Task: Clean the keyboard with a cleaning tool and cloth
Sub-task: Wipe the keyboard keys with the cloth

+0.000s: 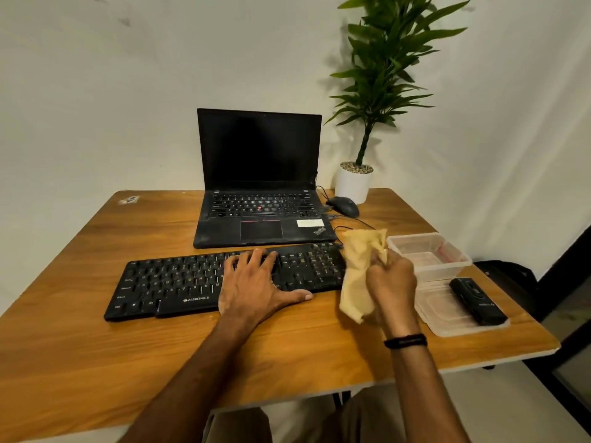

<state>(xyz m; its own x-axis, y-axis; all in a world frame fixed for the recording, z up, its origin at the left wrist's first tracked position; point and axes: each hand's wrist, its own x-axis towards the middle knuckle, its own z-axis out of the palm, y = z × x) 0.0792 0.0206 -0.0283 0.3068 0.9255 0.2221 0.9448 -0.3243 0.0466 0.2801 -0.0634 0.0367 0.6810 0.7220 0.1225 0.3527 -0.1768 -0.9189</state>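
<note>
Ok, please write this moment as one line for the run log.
left hand: rests flat on keyboard | right hand: grips yellow cloth at keyboard's right end | black device: lies on clear lid, untouched

The keyboard [179, 282] lies across the middle of the desk [96, 346], with the open laptop [259, 193] just behind it. The mouse [343, 206] sits right of the laptop, and the potted plant [353, 185] stands behind the mouse at the far edge. Right of the keyboard is a container [430, 257]. A lid [447, 318] lies just nearer, with a handheld device [478, 300] on it. The left grip [252, 286] rests on the keyboard's right half. The right grip [391, 282] holds the cloth [358, 273] between keyboard and container.
</note>
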